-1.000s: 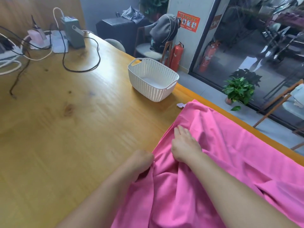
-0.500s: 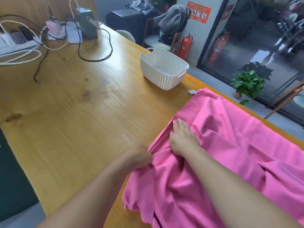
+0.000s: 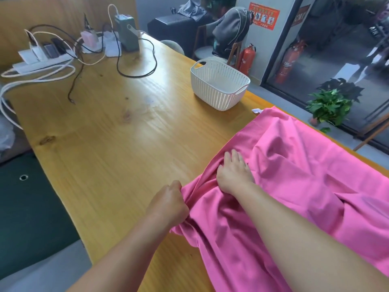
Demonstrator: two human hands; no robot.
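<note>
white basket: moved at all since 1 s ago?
No. The white basket keeps its spot by the wooden table's right edge, just past the black cable loop. Only the camera shifted.

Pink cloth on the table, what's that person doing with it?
A person is arranging a big pink fabric cloth lying rumpled over a yellow wooden table. The left hand grips a bunched edge of the cloth at its near corner. The right hand presses flat on the cloth just beyond it. A white perforated plastic basket stands farther along the table, apart from the cloth.
</note>
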